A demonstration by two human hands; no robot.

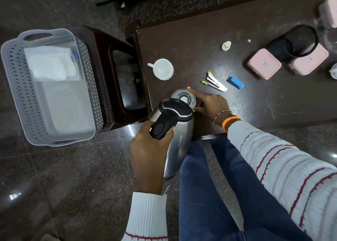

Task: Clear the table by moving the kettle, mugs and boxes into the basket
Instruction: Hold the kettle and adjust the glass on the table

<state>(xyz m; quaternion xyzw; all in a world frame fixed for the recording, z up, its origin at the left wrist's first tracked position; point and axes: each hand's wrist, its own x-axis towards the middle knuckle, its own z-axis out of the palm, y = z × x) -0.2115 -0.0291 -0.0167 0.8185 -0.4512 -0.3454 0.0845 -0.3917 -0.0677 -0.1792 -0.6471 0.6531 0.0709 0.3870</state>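
Note:
My left hand (151,147) grips the black handle of a steel kettle (179,142), held off the near corner of the dark table (200,36). My right hand (209,104) is wrapped around a clear glass mug (183,97) that stands on the table just behind the kettle's lid. A white mug (162,69) sits upright farther back near the table's left edge. Two pink boxes (264,63) (309,62) lie at the right. The grey perforated basket (11,73) stands on the floor to the left, with white boxes inside it.
A dark stool (116,45) stands between basket and table. On the table lie a stapler (216,83), a blue item (235,82), a small white bottle (226,45), a black mesh cup (300,41) and another pink container (328,12) at the far right.

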